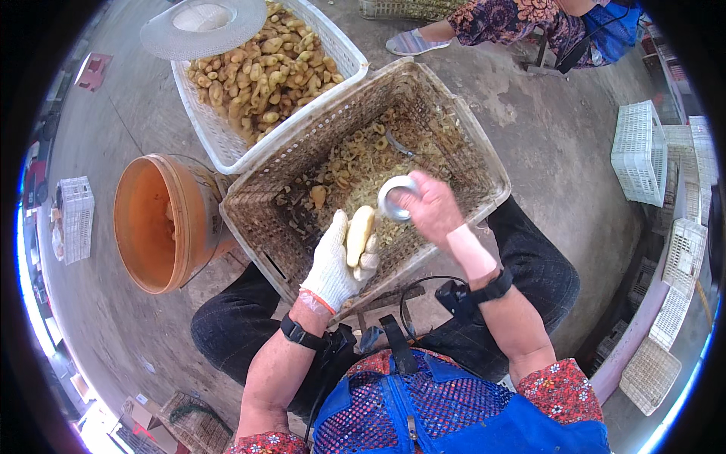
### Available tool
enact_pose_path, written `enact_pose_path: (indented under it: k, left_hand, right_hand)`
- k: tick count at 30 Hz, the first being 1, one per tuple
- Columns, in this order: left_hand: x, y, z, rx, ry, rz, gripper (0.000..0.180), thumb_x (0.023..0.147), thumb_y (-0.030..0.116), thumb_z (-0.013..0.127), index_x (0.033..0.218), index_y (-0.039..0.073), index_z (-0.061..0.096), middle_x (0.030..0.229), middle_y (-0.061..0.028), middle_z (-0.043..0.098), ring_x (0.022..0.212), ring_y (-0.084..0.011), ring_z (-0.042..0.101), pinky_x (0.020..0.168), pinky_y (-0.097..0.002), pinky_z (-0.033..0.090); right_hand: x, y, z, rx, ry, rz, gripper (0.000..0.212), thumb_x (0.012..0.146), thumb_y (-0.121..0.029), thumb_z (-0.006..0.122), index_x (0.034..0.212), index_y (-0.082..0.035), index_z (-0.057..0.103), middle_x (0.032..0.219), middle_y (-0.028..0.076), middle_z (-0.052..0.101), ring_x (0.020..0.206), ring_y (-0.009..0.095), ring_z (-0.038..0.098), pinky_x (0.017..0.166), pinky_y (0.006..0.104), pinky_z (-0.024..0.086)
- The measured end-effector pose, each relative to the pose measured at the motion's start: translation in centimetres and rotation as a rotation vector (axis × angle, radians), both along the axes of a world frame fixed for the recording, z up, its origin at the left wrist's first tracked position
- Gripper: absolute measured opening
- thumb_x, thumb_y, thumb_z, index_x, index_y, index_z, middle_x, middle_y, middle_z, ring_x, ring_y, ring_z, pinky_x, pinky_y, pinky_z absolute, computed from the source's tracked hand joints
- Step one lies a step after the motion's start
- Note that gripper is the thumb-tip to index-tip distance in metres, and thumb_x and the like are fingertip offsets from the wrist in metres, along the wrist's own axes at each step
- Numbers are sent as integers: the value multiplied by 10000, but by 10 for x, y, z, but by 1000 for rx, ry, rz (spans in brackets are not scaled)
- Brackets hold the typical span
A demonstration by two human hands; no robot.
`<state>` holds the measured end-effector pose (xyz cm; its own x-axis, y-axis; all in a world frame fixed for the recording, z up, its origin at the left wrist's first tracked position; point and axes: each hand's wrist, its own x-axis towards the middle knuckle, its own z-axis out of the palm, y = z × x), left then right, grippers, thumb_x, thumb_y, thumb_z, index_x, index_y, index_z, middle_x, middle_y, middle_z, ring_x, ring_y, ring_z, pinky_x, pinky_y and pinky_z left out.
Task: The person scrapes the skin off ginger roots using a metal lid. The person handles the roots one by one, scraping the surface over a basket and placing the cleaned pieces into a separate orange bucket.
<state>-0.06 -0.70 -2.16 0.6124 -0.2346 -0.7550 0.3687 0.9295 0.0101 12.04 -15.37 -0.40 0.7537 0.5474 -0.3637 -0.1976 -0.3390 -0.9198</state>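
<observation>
My left hand (333,261), in a white knit glove, is closed around a pale, peeled piece of ginger (361,231) over the near side of a dirty plastic crate (261,189). Just to its right, my bare right hand (435,212) grips a whitish ring-shaped tool (386,198) by its right side; it is slightly blurred, and I cannot make out an edge on it. Ring and ginger are a small gap apart. Below both hands, the crate's bottom is covered with peelings (340,163), and a curved metal blade (396,141) lies among them.
A white crate (227,157) heaped with unpeeled ginger (261,83) adjoins the far left side, a round mesh-like cover (170,34) over its corner. An orange bucket (125,234) with a few pieces inside stands left. Another person's shoe (416,42) is beyond; crates (639,151) stand right.
</observation>
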Motion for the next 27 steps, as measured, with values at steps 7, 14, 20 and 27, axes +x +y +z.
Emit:
enact_pose_path:
  k: [7, 14, 20, 27]
  left_hand:
    - [0, -4, 5, 63, -12, -112, 462, 966, 530, 417, 949, 102, 590, 563, 2, 460, 340, -103, 350, 281, -217, 254]
    - [-3, -2, 8, -46, -199, -43, 524, 976, 469, 427, 1179, -5, 522, 697, -35, 488, 503, -128, 416, 363, -207, 317]
    - [-8, 6, -6, -172, -151, 26, 518, 974, 445, 443, 1243, 6, 504, 800, -88, 529, 614, -166, 477, 394, -204, 367]
    - [-3, 0, 7, 166, -36, -25, 363, 964, 496, 471, 1051, 178, 622, 768, 5, 594, 481, -83, 492, 369, -189, 383]
  right_hand:
    - [-19, 6, -6, -5, 26, 106, 183, 860, -192, 675, 943, -36, 625, 837, 81, 680, 765, 142, 619, 716, 300, 494]
    - [32, -23, -33, -367, -238, -219, 194, 871, -182, 623, 962, -10, 620, 899, 144, 681, 775, 235, 650, 718, 363, 508]
    - [15, -8, -1, -100, 46, -169, 186, 887, -147, 609, 1031, -43, 554, 881, 75, 631, 689, 131, 594, 502, 272, 482]
    - [6, -11, -2, 78, 76, -69, 230, 857, -84, 629, 1074, -58, 557, 951, 43, 640, 818, 126, 613, 643, 287, 531]
